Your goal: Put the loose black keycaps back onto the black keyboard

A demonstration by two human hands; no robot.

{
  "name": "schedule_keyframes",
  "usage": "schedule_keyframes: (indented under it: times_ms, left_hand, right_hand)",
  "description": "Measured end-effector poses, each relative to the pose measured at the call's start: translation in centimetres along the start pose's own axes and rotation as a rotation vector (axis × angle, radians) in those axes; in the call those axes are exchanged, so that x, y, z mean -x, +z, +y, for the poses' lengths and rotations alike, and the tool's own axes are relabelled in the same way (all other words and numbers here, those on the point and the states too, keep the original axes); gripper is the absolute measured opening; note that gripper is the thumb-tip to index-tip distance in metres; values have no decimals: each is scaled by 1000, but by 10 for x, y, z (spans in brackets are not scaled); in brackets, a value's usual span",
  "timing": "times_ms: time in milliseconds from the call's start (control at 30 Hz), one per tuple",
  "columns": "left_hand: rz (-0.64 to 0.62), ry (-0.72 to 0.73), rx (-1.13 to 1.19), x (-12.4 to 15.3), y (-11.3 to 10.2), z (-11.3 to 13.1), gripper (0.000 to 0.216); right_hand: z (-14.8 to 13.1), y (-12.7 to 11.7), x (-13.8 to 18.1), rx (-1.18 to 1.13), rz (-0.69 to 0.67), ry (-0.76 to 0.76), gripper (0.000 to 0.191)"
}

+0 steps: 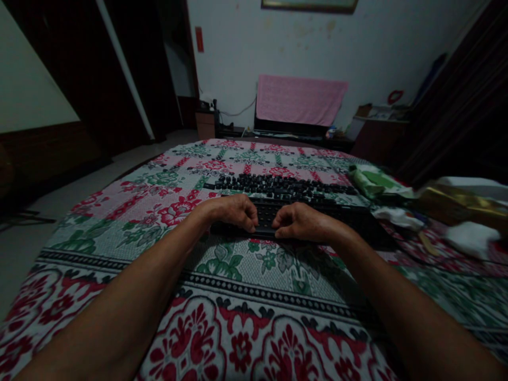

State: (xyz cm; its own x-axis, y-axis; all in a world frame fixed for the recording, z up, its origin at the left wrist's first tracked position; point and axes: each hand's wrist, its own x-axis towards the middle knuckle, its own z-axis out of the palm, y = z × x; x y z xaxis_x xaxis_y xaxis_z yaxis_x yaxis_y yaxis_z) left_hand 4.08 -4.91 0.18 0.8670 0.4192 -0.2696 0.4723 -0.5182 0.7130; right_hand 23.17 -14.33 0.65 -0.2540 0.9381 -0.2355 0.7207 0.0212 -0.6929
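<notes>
A black keyboard (317,211) lies across a floral bed cover (130,222) in front of me. Just behind it is a long heap of loose black keycaps (278,185). My left hand (234,210) rests on the keyboard's near left part with its fingers curled down onto it. My right hand (304,222) is beside it, nearly touching, with thumb and forefinger pinched together at the keyboard's front edge. What that pinch holds is too dark to make out. Both forearms stretch over the cover.
To the right on the bed lie a green and white packet (373,182), a gold wrapper (456,203) and white cloth (470,238). A pink towel (299,99) covers something against the far wall. Bare floor (79,185) runs along the bed's left side.
</notes>
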Motion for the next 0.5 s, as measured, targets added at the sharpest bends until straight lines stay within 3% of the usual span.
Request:
schedule_keyframes:
  times_ms: [500]
  left_hand:
    - [-20,-12,-36,2,1,5,22]
  right_hand:
    - [3,0,-1,38,18,-18,22]
